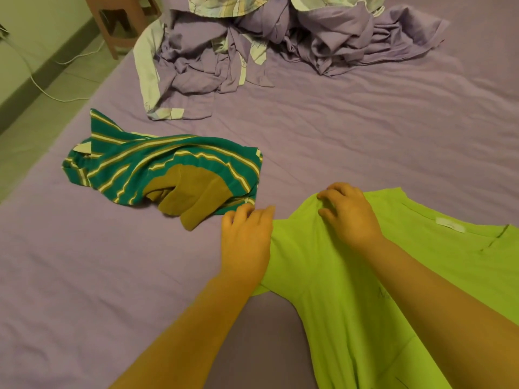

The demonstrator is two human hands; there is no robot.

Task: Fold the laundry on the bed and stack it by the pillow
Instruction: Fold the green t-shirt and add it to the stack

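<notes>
Where the lime-green shirt [351, 276] spreads smooth and matte across the lower right of the frame, two hands at work on its left edge. Left hand [245, 240], lower centre, laid flat on the sleeve edge, fingers loosely bent, gripping nothing clearly. Right hand [348, 213], just right of it, fingers curled, pinching a ridge of the thin cloth. Left of centre, a crumpled teal striped garment [157, 169] with a mustard ribbed patch, lying apart on the bed [365, 130]. Upper centre, a rumpled heap of lilac bedding [252, 51]. Upper left, a brown stool [118, 21] on the floor.
</notes>
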